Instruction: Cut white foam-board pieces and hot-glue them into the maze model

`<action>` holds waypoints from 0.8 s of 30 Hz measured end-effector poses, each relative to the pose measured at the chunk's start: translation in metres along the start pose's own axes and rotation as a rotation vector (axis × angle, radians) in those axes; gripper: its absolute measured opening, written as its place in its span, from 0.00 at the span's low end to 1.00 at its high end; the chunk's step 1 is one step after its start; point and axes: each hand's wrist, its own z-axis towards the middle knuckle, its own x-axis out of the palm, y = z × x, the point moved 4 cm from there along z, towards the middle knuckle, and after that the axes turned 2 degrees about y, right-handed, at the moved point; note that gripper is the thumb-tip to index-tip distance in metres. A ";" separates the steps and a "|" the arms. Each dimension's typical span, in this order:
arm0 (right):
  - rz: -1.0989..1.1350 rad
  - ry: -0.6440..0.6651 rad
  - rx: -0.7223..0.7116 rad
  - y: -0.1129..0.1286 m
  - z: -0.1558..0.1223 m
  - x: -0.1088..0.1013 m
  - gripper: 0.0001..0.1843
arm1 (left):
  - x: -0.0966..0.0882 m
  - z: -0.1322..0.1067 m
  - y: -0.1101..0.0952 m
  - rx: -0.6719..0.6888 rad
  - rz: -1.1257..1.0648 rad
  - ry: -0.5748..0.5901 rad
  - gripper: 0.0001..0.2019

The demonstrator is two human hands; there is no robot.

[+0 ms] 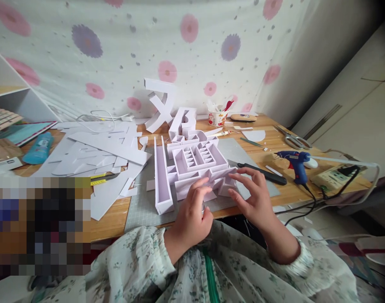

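A large white foam-board character (197, 162) lies hollow side up on the grey cutting mat (138, 206), its thin walls forming channels and compartments. My left hand (194, 212) is at its near edge, fingers bent and thumb apart, with nothing visible in its grasp. To the right, my right hand (255, 195) has its fingers stretched and spread beside the lower right strokes. Its fingertips are close to the foam walls; whether they touch I cannot tell. Parts of the near walls are hidden behind both hands.
Foam-board scraps (94, 147) and a yellow cutter (104, 178) lie left. Finished foam characters (162, 105) stand behind. At right are a black-handled knife (276, 175), blue glue gun (296, 162), scissors (295, 139) and power strip (333, 176) with cables. A paper cup (216, 118) stands behind.
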 end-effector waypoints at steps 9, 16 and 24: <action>-0.067 0.019 -0.017 0.005 0.004 -0.001 0.13 | 0.006 0.002 -0.001 0.010 0.027 0.036 0.30; -0.131 0.046 0.010 0.002 0.002 0.006 0.14 | 0.009 0.004 -0.003 0.060 0.034 0.089 0.33; -0.139 -0.008 0.013 0.004 0.006 0.010 0.12 | 0.014 0.005 -0.001 0.049 0.090 0.139 0.41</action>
